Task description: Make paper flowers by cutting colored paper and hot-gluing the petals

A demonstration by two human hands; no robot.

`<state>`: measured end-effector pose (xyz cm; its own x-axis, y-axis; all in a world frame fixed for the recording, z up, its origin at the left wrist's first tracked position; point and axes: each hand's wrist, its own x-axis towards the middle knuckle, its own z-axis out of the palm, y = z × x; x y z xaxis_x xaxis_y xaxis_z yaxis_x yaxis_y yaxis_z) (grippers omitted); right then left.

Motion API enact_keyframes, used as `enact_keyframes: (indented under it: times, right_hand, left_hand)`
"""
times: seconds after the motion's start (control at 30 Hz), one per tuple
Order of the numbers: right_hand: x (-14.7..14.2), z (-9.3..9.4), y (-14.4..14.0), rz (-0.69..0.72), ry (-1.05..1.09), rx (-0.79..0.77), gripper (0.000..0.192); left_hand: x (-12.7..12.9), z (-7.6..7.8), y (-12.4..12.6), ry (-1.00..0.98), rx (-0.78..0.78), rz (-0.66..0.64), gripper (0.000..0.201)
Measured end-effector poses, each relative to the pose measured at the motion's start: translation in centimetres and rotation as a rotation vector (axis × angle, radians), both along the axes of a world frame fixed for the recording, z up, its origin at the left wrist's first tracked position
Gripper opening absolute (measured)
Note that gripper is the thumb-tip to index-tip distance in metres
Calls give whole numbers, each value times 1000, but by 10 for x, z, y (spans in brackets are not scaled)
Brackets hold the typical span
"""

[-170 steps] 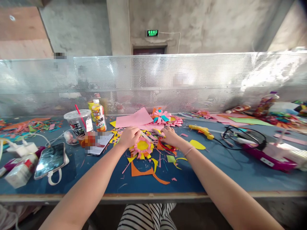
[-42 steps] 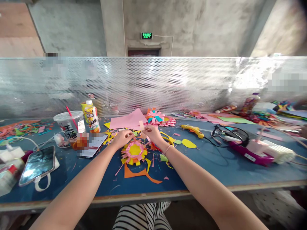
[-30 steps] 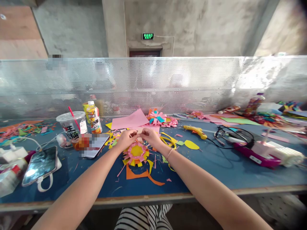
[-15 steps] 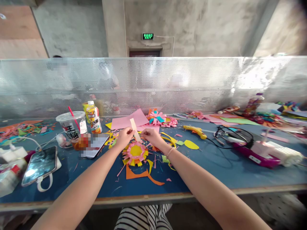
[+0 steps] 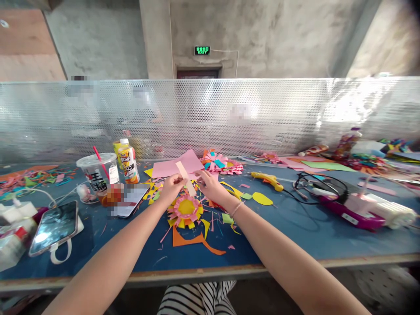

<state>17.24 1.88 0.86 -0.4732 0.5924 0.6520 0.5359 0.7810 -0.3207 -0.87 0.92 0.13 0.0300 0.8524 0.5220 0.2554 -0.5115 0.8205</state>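
A pale cream paper strip point(image 5: 183, 170) is pinched near its middle by my left hand point(image 5: 170, 189), slanting down to the right. Just right of the strip, my right hand point(image 5: 212, 189) is raised with its fingers bent but apart, and nothing shows in it. Below both hands lies a paper flower point(image 5: 185, 207) with a yellow centre, a pink fringe and yellow outer petals. Behind them is a pink paper sheet point(image 5: 164, 167). An orange paper offcut point(image 5: 183, 239) and several small scraps surround the flower on the blue tabletop point(image 5: 151, 258).
A yellow glue gun point(image 5: 267, 180) and a yellow paper leaf point(image 5: 261, 198) lie to the right, near a coiled black cable point(image 5: 331, 186). At left stand a plastic cup point(image 5: 97, 175), a drink bottle point(image 5: 127, 162) and a phone point(image 5: 55, 226). A perforated metal screen point(image 5: 278, 118) borders the back.
My right hand has let go of the strip's lower end and moved slightly right and up, its fingers spreading. My left hand still holds the strip, now tilted a little more.
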Motion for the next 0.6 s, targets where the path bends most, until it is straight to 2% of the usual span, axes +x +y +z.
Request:
enact_keyframes:
  times: [0.07, 0.17, 0.37, 0.47, 0.6]
  right_hand:
    - [-3, 1, -6, 64, -7, 61, 48]
    - [-6, 5, -14, 97, -61, 129, 36]
    - [-6, 13, -19, 126, -93, 99, 15]
    - [-6, 12, -20, 143, -89, 104, 14]
    - [-9, 11, -21, 195, -64, 128, 15]
  left_hand:
    - [2, 2, -3, -33, -12, -25, 22]
    - [6, 6, -9, -50, -19, -46, 24]
    - [10, 9, -17, -17, -38, -101, 21]
    - [8, 8, -15, -14, -28, -103, 21]
    - [7, 6, -12, 6, 7, -43, 21]
